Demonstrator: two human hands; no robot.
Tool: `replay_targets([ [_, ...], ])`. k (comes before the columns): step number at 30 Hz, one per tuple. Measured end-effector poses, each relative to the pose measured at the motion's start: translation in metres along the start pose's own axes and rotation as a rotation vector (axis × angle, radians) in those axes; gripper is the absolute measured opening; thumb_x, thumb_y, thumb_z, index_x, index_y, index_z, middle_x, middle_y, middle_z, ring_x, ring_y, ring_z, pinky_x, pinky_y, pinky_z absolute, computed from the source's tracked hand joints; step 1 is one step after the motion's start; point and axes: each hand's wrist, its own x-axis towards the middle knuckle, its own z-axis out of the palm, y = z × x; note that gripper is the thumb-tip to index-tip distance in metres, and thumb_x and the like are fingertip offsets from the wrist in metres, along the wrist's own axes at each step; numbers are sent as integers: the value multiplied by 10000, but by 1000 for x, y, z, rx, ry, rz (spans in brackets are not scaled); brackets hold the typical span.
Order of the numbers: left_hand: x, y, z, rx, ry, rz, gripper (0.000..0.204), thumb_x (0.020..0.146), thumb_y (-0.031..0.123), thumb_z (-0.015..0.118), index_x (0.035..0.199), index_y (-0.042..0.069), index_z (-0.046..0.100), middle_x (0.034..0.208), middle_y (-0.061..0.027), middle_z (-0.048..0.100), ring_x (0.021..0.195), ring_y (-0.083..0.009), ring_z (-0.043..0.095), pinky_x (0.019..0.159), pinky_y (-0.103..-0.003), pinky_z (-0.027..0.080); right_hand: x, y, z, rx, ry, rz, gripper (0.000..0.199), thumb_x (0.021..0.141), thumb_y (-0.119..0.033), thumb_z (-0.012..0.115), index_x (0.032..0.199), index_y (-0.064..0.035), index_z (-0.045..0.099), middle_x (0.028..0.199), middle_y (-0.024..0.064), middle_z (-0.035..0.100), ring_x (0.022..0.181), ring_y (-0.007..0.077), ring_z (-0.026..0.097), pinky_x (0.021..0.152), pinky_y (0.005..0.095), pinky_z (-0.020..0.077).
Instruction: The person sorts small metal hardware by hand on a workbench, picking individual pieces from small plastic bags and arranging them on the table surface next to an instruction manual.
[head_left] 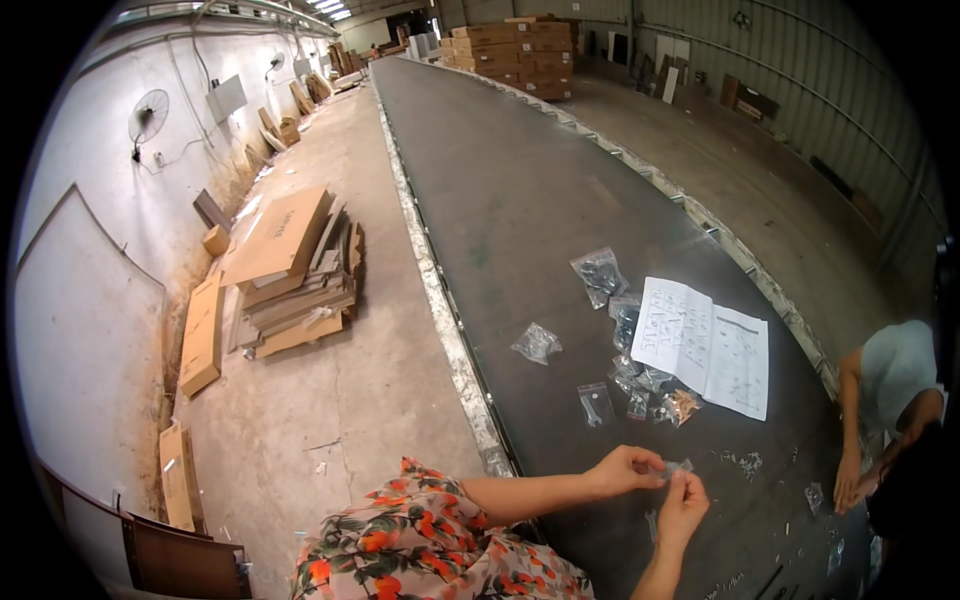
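My left hand (622,470) and my right hand (684,503) meet over the dark long table (520,200), near its front end. Together they pinch a small clear plastic bag (676,467) between the fingertips. Just beyond my hands lies a cluster of small clear bags of hardware (650,385), one of them with copper-coloured parts (684,403). A single small bag (596,404) and a crumpled one (537,343) lie to the left of the cluster. A white folded instruction sheet (706,346) lies open to the right.
Another person in a grey shirt (893,368) leans over the table's right edge, hands (852,484) on it near loose small parts (745,462). Flat cardboard boxes (290,270) are stacked on the concrete floor at left. Stacked cartons (515,50) stand far back.
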Motion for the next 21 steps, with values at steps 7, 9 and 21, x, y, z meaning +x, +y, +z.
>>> replay_targets([
  [7,1,0,-2,-72,-13,-13,197,768,32,627,959,-17,619,1094,-74,553,910,-122,547,787,-244,449,0,3,-4,93,-29,140,179,866,-129,538,775,21,570,682,-17,539,625,48,436,573,207,365],
  [9,5,-1,-1,-44,0,14,188,784,47,608,959,-21,617,1090,-75,556,903,-119,549,779,-241,450,1,5,-4,92,-43,183,177,865,-128,539,780,23,573,696,-8,556,637,51,451,590,208,379],
  [21,-2,14,10,616,48,472,134,782,80,577,843,-28,527,930,-131,524,674,-246,571,610,-314,468,-8,1,1,51,-91,-35,171,852,-133,575,870,34,606,746,21,595,675,59,493,631,209,411],
])
